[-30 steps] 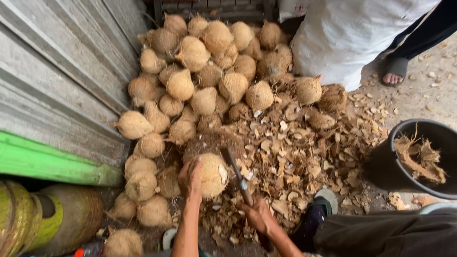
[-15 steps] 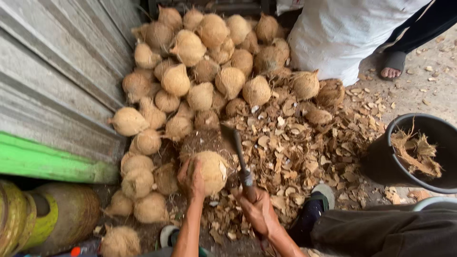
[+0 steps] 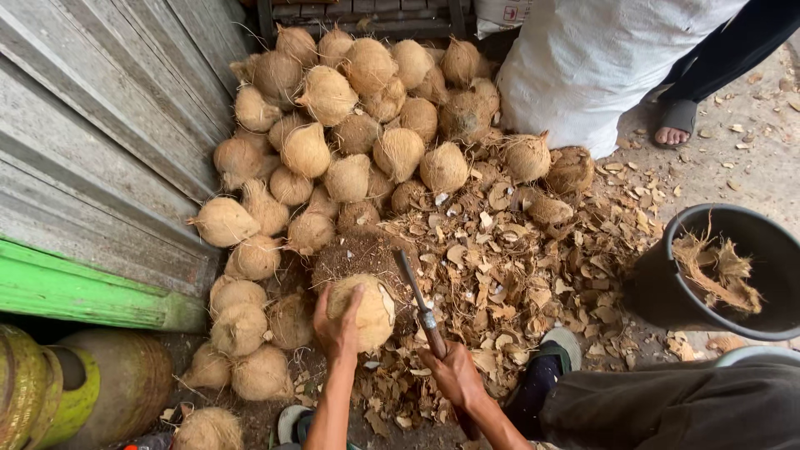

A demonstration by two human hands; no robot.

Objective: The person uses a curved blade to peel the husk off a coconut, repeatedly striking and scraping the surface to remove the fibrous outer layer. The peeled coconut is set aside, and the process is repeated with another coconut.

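A: Where's the coconut?

B: Pale husked coconut sits low centre on a dark fibrous mound, at the near edge of the heap. Left hand wraps its left side, fingers curled over the top, gripping it.

A: And the other hand?

B: Right hand is closed round the handle of a long knife. Blade slants up-left, tip just beside the coconut's right side; can't tell if it touches.

A: Around that?

B: Pile of husked coconuts behind, stacked vs. a grey corrugated wall w/ a green strip at its base. Brown husk chips cover the ground to the right. The person's sandalled foot rests on the chips near the right hand.

A: Any packages or labels?

B: 1 big white sack stands top right, touching the pile. A small white bag corner w/ red print shows at the top edge. Black bucket at right holds loose fibre. Yellow-green cylinder bottom left. Another person's sandalled foot just beside the sack.
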